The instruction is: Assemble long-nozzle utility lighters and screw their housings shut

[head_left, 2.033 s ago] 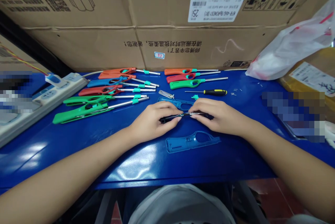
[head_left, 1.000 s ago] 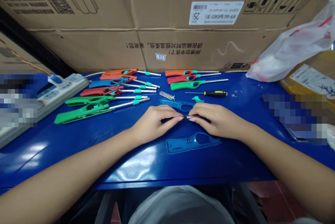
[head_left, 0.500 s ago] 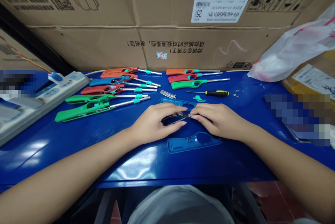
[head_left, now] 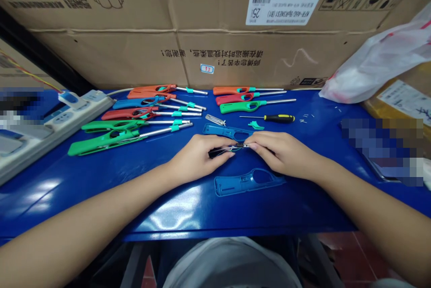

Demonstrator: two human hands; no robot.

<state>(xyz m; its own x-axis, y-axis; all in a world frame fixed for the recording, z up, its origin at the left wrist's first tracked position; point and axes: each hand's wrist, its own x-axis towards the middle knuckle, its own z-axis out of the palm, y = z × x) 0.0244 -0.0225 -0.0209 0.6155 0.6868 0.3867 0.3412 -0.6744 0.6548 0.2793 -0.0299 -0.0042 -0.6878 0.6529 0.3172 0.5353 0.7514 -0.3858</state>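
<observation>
My left hand (head_left: 197, 155) is curled round a small dark part with a thin silvery wire (head_left: 231, 148), mostly hidden by the fingers. The fingertips of my right hand (head_left: 286, 151) pinch the other end of that part between thumb and forefinger. Just beyond my hands lies one blue lighter casing half (head_left: 220, 131), partly covered by my fingers. Nearer to me rests the other blue casing half (head_left: 235, 184), its hollow inside facing up. Behind them are a small metal-framed piece (head_left: 215, 120), a green trigger piece (head_left: 256, 125) and a black-and-yellow screwdriver (head_left: 279, 118).
Several long-necked lighters (head_left: 107, 142) in green, red, blue and orange lie at left. Three more lighters (head_left: 240, 106) lie at the back. A power strip (head_left: 43, 137) runs along the left, a cardboard box (head_left: 134, 59) stands behind, and a plastic bag (head_left: 367, 68) hangs at right.
My fingers have shifted slightly on the dark part, and more of its wire shows. More of the far blue casing half is uncovered. The view has moved a little.
</observation>
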